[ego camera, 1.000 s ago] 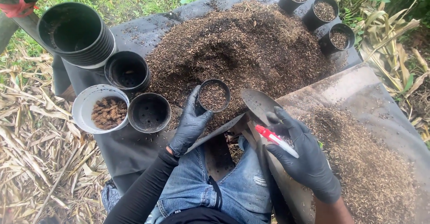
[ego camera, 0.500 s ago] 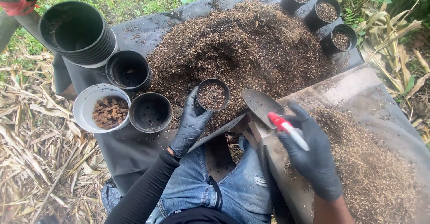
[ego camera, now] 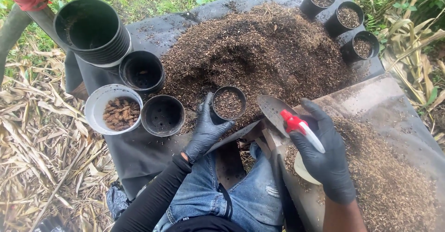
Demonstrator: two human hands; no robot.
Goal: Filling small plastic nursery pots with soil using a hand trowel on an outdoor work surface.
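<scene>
Over the person's lap, two black-gloved hands work at a heap of potting mix.

The left hand (ego camera: pixel 205 132) grasps a small black pot (ego camera: pixel 228 103) by its rim, steadying it upright at the foot of the mix heap (ego camera: pixel 259 51). Just right of it, the right hand (ego camera: pixel 327 160) closes around a trowel (ego camera: pixel 273 108) and a red-topped spray bottle (ego camera: pixel 301 130) together, the blade near the pot. Left of the left hand stand an empty black pot (ego camera: pixel 162 115), a white bowl (ego camera: pixel 99 104) and stacked pots (ego camera: pixel 92 30); three filled pots (ego camera: pixel 345 21) stand beyond the right hand.

Gloved hands (ego camera: pixel 206 132) on soil-filled pot (ego camera: pixel 229 103)
</scene>
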